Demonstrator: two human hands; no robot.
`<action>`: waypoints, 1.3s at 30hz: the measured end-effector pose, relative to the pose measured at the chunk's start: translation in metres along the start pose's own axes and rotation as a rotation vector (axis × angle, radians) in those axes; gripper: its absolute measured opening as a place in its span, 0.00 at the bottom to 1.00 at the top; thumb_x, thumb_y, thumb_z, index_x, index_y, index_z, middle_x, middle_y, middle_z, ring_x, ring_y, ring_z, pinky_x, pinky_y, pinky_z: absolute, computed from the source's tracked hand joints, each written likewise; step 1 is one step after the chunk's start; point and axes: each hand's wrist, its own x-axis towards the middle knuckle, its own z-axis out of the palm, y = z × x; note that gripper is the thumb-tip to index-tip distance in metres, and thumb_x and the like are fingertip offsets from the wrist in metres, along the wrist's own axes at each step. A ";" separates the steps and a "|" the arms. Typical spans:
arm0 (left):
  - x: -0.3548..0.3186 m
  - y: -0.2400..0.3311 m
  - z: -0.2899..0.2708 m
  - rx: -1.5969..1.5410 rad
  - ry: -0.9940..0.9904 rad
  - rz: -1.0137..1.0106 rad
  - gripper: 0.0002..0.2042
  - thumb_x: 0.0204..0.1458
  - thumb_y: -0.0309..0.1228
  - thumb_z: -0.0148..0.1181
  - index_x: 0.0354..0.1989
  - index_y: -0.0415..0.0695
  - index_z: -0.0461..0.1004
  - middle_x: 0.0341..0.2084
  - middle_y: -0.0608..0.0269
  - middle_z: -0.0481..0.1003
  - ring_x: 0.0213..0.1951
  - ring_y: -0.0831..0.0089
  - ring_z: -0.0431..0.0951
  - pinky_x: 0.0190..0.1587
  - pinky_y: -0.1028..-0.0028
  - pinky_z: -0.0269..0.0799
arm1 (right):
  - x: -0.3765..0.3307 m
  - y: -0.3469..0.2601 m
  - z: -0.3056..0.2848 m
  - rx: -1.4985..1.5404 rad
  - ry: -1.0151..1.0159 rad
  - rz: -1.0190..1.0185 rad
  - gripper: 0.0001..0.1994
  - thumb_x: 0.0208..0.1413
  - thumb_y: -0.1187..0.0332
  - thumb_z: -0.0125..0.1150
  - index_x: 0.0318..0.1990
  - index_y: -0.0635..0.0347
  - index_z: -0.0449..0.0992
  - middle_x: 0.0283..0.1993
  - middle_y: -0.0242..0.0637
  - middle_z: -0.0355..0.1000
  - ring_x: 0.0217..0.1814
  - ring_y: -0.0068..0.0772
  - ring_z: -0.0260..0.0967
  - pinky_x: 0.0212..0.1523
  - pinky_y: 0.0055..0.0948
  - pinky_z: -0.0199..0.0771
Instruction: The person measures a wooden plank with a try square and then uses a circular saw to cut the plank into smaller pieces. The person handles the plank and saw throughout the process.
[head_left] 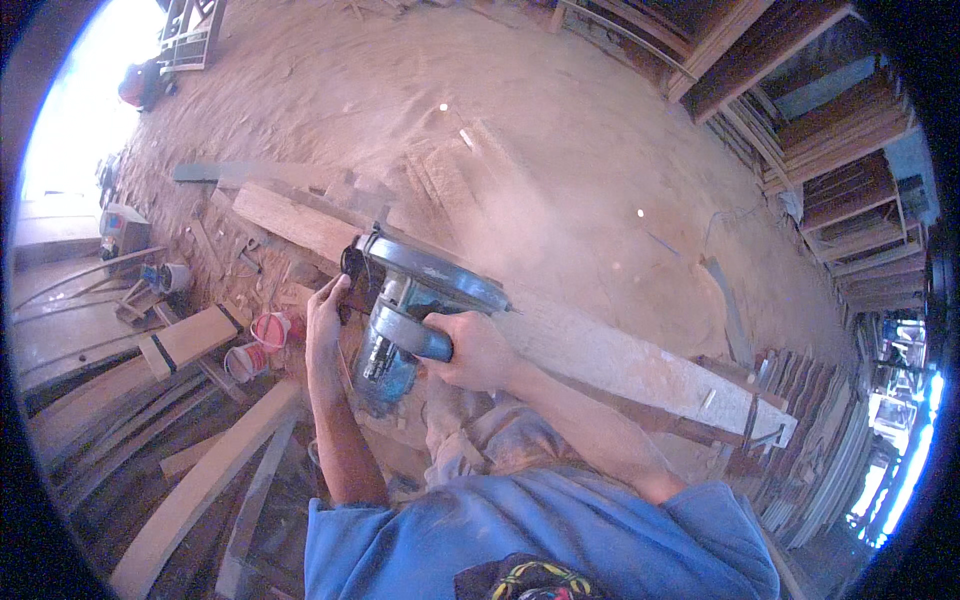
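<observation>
A circular saw with a blue body and silver blade guard rests on a long timber board. My right hand is wrapped round its rear handle. At the saw's far left end, my left hand grips a dark part by the front; some of its fingers are hidden behind it. The pale wooden board stretches out to the left of the saw. On the right, its whitish length runs to a clamp-like metal piece. Fine dust hangs in the air beyond the saw.
Sawdust covers the floor. Left of me lie a pinkish bucket, a second bucket, a wooden block with dark bands and several loose planks. Stacked timber fills racks at the far right; more boards lie nearer.
</observation>
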 end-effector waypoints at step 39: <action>0.023 -0.031 -0.035 0.098 -0.076 -0.022 0.19 0.64 0.43 0.55 0.51 0.41 0.80 0.34 0.68 0.79 0.30 0.80 0.72 0.34 0.77 0.64 | 0.001 0.004 0.015 -0.006 -0.002 -0.023 0.15 0.47 0.64 0.67 0.43 0.60 0.79 0.33 0.53 0.78 0.39 0.56 0.77 0.42 0.49 0.77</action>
